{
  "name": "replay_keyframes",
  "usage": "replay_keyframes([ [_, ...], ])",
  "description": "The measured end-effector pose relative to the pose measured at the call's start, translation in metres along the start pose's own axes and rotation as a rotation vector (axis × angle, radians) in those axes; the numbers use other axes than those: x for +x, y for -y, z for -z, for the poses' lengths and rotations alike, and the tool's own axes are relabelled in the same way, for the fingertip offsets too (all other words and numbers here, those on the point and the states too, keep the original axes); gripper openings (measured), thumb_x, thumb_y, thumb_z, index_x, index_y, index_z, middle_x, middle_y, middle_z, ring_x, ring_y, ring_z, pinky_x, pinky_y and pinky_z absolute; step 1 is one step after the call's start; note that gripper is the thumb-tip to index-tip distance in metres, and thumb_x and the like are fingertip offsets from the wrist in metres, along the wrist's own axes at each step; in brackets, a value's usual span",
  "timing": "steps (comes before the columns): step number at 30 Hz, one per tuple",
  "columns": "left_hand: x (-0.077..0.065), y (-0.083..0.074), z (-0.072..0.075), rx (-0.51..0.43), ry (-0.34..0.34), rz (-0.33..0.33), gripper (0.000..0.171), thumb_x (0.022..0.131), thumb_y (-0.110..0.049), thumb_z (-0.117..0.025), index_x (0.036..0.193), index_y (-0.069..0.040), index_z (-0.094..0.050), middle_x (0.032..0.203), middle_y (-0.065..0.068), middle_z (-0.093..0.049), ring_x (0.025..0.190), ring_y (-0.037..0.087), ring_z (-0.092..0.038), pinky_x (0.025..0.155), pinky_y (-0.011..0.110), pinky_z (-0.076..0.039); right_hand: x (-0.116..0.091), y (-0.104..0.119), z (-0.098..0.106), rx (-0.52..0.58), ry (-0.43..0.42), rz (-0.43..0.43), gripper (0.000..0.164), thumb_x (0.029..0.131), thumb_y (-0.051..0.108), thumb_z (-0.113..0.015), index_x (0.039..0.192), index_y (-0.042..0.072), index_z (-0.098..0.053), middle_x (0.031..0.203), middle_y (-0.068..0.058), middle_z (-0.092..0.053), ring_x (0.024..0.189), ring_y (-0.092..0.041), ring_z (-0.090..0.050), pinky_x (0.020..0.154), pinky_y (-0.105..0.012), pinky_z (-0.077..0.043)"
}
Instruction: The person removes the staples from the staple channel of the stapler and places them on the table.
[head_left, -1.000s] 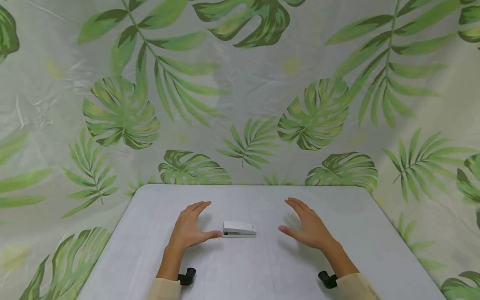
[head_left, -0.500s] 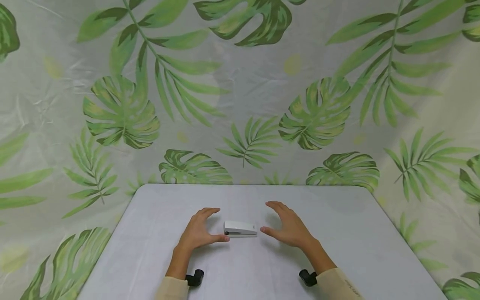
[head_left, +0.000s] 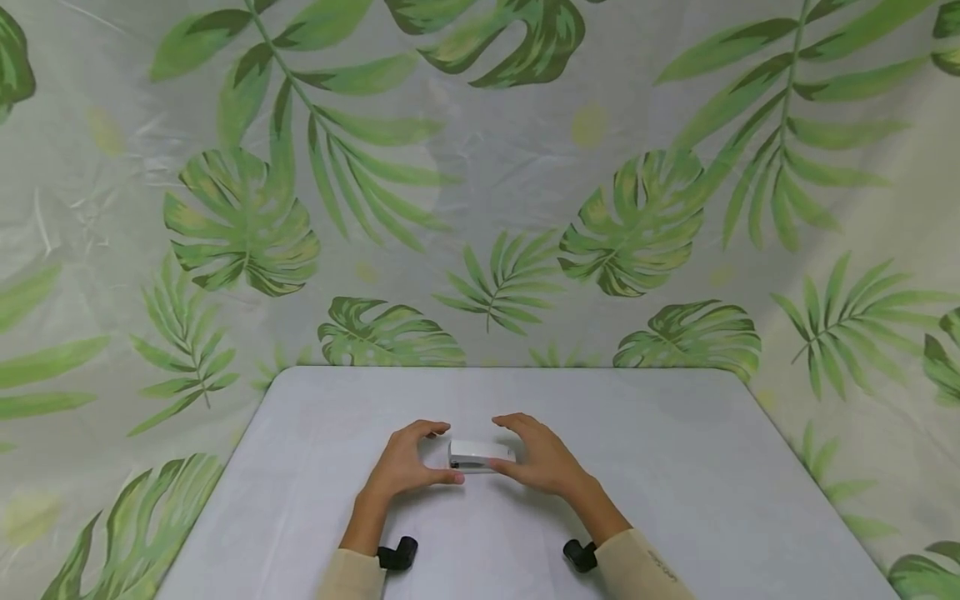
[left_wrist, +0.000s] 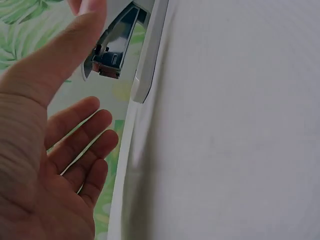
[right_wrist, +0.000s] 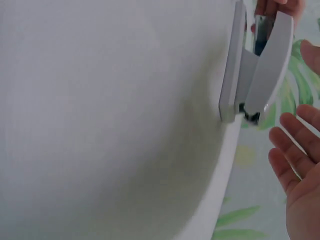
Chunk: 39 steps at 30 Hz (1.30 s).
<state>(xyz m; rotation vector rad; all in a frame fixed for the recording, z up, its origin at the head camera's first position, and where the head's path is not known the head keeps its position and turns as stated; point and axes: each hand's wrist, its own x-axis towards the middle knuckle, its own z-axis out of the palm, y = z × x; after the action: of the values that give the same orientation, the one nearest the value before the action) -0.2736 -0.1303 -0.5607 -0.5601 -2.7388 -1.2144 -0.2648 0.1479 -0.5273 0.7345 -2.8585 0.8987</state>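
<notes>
A white stapler (head_left: pixel 471 452) lies on the white table in the head view, its long side running left to right. My left hand (head_left: pixel 405 461) is at its left end, thumb and fingers spread in a wide curve. From the other side my right hand (head_left: pixel 546 460) curves in, its thumb overlapping the stapler's near right part. In the right wrist view a gap shows between the stapler (right_wrist: pixel 270 65) and the right fingers (right_wrist: pixel 287 150). The left wrist view has the stapler's base (left_wrist: pixel 148 65) and metal parts beyond the left thumb (left_wrist: pixel 60 55); contact there cannot be told.
The white table (head_left: pixel 690 467) has rounded far corners. Behind it hangs a pale cloth (head_left: pixel 480 183) printed with green leaves. Black wrist mounts (head_left: pixel 397 553) sit near both beige sleeves (head_left: pixel 641 567).
Both hands have closed in on the stapler. The right hand has travelled far to the left, the left hand a shorter way to the right. The stapler has hardly shifted.
</notes>
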Motion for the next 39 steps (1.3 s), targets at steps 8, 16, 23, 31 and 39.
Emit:
replay_keyframes([
  [8,0.003,0.007,-0.012,-0.056,0.003,-0.032,0.073,0.064,-0.054,-0.096,0.125,-0.019,-0.073,0.118,-0.005,-0.073,0.109,0.015,-0.066,0.095,0.04,-0.055,0.008,0.003,-0.015,0.026,-0.012,0.097,0.054,0.094,0.041,-0.075,0.138,0.011,-0.063,0.136,-0.002,-0.066,0.128,-0.025,-0.061,0.105,-0.05,-0.05],
  [16,0.005,0.006,-0.02,-0.11,-0.008,0.01,0.057,0.068,-0.051,-0.094,0.114,-0.022,-0.077,0.106,-0.01,-0.076,0.099,0.008,-0.068,0.091,0.032,-0.055,0.011,0.006,-0.025,0.026,-0.017,0.15,0.041,0.097,0.037,-0.073,0.131,0.014,-0.068,0.125,0.0,-0.07,0.116,-0.019,-0.065,0.099,-0.043,-0.053],
  [23,0.003,0.008,-0.024,-0.113,-0.044,0.02,0.042,0.076,-0.048,-0.09,0.105,-0.02,-0.08,0.098,-0.01,-0.076,0.088,0.006,-0.064,0.079,0.026,-0.053,0.018,0.013,-0.031,-0.016,-0.019,0.182,0.039,0.096,0.037,-0.074,0.127,0.014,-0.07,0.121,0.001,-0.071,0.117,-0.017,-0.065,0.101,-0.039,-0.052],
  [31,0.004,0.009,-0.025,-0.122,-0.069,0.014,0.03,0.08,-0.036,-0.091,0.1,-0.017,-0.081,0.093,-0.008,-0.077,0.086,0.006,-0.066,0.079,0.026,-0.055,0.025,0.024,-0.035,-0.061,0.018,0.154,0.044,0.097,0.041,-0.072,0.13,0.013,-0.069,0.121,0.0,-0.069,0.115,-0.017,-0.064,0.099,-0.039,-0.053],
  [39,0.003,0.007,-0.026,-0.14,-0.061,0.028,0.027,0.081,-0.034,-0.09,0.1,-0.016,-0.082,0.093,-0.007,-0.078,0.088,0.008,-0.068,0.08,0.027,-0.055,0.026,0.027,-0.039,-0.097,0.006,0.153,0.04,0.097,0.041,-0.071,0.126,0.013,-0.071,0.117,0.0,-0.068,0.109,-0.017,-0.064,0.094,-0.038,-0.054],
])
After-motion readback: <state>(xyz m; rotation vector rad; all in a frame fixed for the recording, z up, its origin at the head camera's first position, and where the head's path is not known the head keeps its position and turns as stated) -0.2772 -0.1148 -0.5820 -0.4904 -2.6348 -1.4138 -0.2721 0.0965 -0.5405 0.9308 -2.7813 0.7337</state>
